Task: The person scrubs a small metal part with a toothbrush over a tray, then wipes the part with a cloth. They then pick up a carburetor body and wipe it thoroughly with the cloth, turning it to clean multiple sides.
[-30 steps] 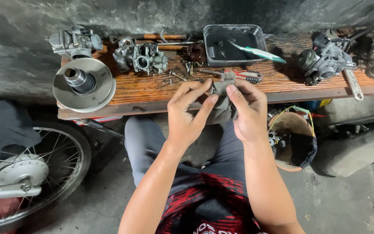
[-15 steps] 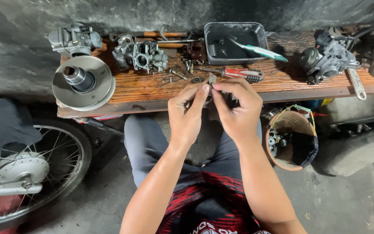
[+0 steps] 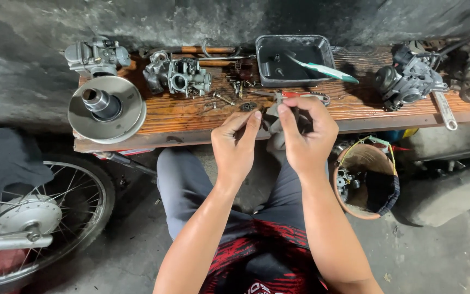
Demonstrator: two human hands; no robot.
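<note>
My left hand (image 3: 234, 149) and my right hand (image 3: 307, 136) are raised together just in front of the wooden bench (image 3: 191, 114). Their fingertips pinch a small grey part (image 3: 274, 133) that hangs between them and is mostly hidden by the fingers. Just beyond the fingertips, red-handled pliers (image 3: 302, 97) lie on the bench, with small screws and bits (image 3: 229, 98) beside them.
The bench holds a round metal pulley disc (image 3: 104, 109), two carburetors (image 3: 183, 76) (image 3: 96, 54), a dark tray (image 3: 295, 57) with a green-and-white toothbrush (image 3: 322, 69), an engine part (image 3: 409, 81) and a wrench (image 3: 444, 109). A bucket of parts (image 3: 365, 179) is on the right and a spoked wheel (image 3: 28, 218) on the left.
My fingertips have drawn closer together around the grey part, and less of it shows. Both hands stay at the same spot by the bench edge.
</note>
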